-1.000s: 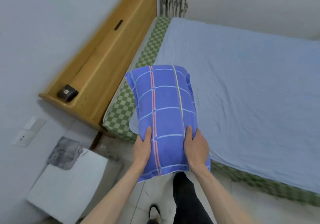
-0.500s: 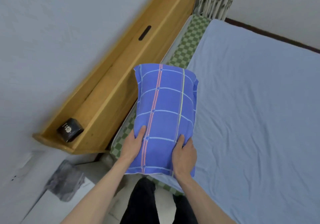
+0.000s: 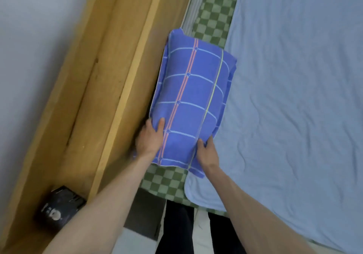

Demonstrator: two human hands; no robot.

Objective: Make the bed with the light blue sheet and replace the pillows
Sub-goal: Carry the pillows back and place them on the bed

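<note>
A blue checked pillow [image 3: 193, 96] with a red stripe and a yellow stripe lies lengthwise at the head of the bed, against the wooden headboard. My left hand [image 3: 150, 138] grips its near left edge, thumb on top. My right hand [image 3: 207, 151] grips the near right edge. The light blue sheet [image 3: 298, 96] is spread over the mattress to the right, with some wrinkles. A green checked cover [image 3: 213, 12] shows along the head end under the sheet.
The wooden headboard shelf [image 3: 106, 88] runs along the wall on the left. A small black box [image 3: 59, 208] sits on its near end. My dark trouser legs [image 3: 176, 230] stand at the bed's corner.
I have stepped closer and lowered the pillow toward the head of the bed next to the headboard. Both hands keep their hold on its near end.
</note>
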